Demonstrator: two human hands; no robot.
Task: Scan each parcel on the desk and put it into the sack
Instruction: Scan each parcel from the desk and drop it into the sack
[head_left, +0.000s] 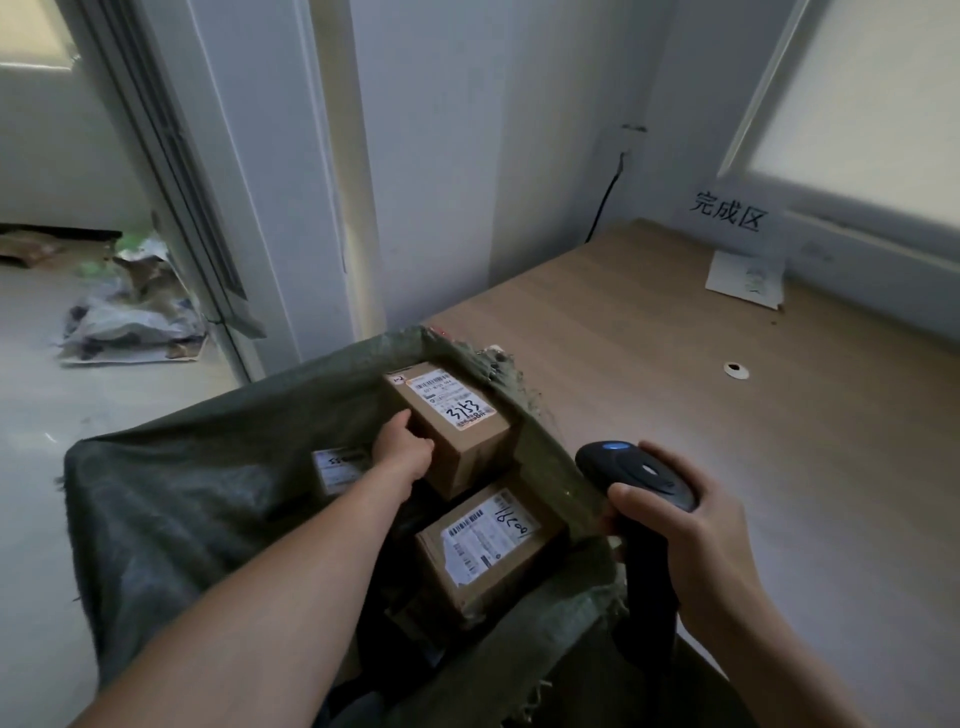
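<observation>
So the person's left hand (404, 441) is down inside the open mouth of the green woven sack (208, 499), fingers wrapped around the near-left corner of a brown cardboard parcel (457, 436) with "3153" scrawled in marker on its shipping label. That box sits tilted on top of the pile, resting partly on a second parcel (485, 551) just below it, label up, with handwritten digits I can't read for sure. There's a 3rd label (340, 467) peeking out deeper in the sack, right beside the forearm, mostly hidden. The right hand (696, 540) is closed around the handle of a black barcode scanner (636, 475), thumb across the front, scanner head pointing away with a blue light on top, hovering at the sack's right rim by the edge of the wooden desk (727, 441). Back on the desk, a paper sign (727, 215) with Chinese characters is propped up by the window, with a white sheet (745, 280) lying flat under it.
</observation>
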